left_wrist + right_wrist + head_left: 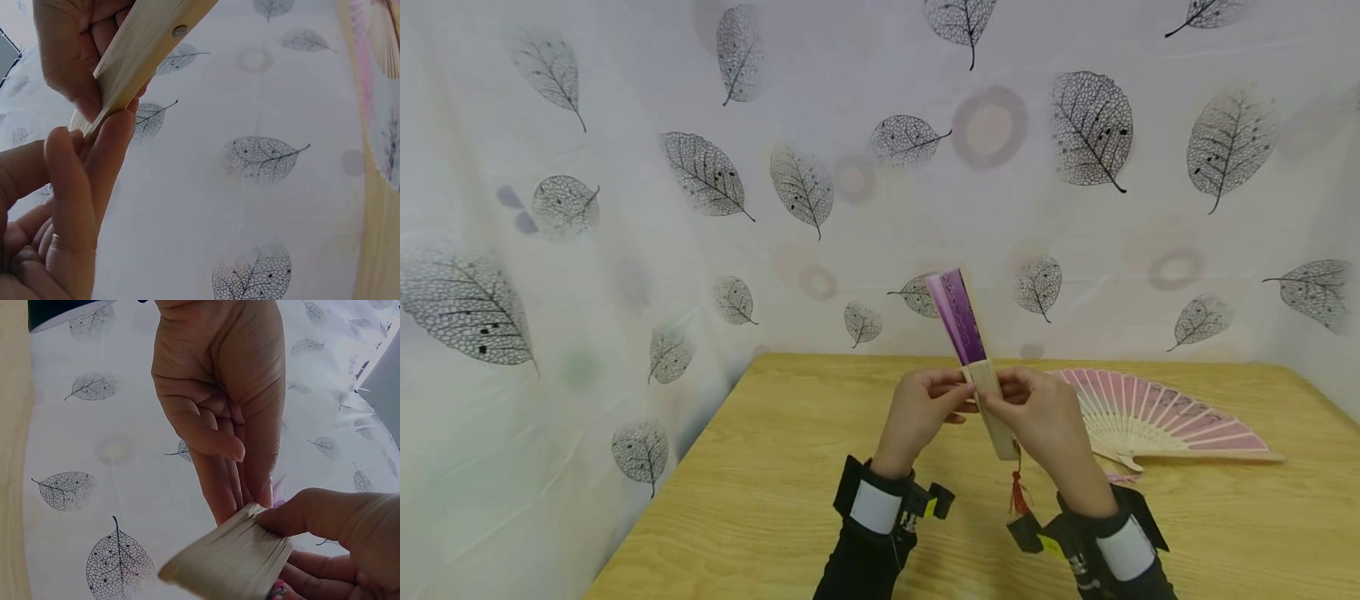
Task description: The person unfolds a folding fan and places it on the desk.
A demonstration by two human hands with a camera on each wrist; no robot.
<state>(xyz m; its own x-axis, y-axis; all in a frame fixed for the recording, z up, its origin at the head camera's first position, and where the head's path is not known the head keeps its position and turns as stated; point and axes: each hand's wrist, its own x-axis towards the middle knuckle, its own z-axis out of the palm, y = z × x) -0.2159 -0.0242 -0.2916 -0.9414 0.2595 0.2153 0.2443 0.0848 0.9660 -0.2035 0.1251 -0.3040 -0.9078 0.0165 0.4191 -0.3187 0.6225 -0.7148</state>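
Purple fan (964, 329) | left hand (919, 410), right hand (1043, 410) pinching its sticks (995, 427) | rivet (180, 31) (left wrist view only)

White leaf-printed sheeting (880, 208) hung behind and beside a wood-grain table (760, 492) marks a curtained-off indoor workspace.

Black sleeves (867, 568) on both forearms; black wrist straps (886, 481), each bearing white rectangular patch (876, 507); small black angular mounts (942, 501) on inner sides; yellow marks (930, 507); silvery fittings (909, 522)
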